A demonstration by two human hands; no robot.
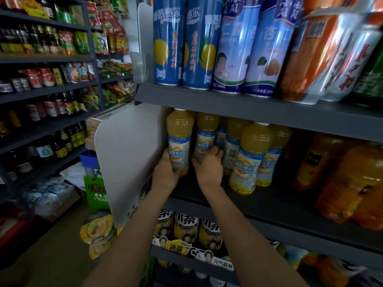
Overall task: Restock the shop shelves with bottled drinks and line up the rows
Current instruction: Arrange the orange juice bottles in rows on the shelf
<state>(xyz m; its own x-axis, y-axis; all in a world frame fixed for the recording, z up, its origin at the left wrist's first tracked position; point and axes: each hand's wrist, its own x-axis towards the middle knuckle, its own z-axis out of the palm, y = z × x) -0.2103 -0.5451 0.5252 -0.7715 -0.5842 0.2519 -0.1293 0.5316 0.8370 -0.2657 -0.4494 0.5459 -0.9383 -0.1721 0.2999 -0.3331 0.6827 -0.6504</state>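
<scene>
Where the shelf (207, 195) begins, left hand (165, 172) round one juice bottle (179, 141), right hand (209, 166) round its neighbour (205, 137).

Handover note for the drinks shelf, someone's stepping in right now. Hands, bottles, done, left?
Left hand: grips the leftmost yellow juice bottle low on its label, beside the white divider.
Right hand: wraps the second yellow bottle beside it.
Both bottles stand upright on the middle shelf, set back from its front edge.
Done: several yellow bottles stand to the right, one further forward.
Left: the fronts are uneven; line up the rows.
</scene>
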